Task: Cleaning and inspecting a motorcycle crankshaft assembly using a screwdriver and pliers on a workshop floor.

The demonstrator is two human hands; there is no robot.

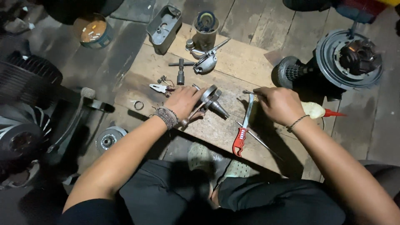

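My left hand (pixel 183 101): fingers closed around the crankshaft assembly (pixel 208 102), its connecting rod running back under my palm, the part resting on the wooden board (pixel 233 58).

My right hand (pixel 278 104): fingers curled, pinching a thin metal tool (pixel 248 92); I cannot tell how firm the grip is.

Handling note: I judge it best to keep the crankshaft pressed flat against the board, so it cannot roll while the tool works.

Between the hands: red-handled hacksaw (pixel 243 130), just beside my right wrist.

Left of the crank: small pliers (pixel 160 88), a metal ring (pixel 138 105).

Far side: T-wrench (pixel 181 68), cylindrical cup (pixel 206 29).

Edges: the board's near edge lies just above my knees; the engine flywheel (pixel 349 58) crowds the right.
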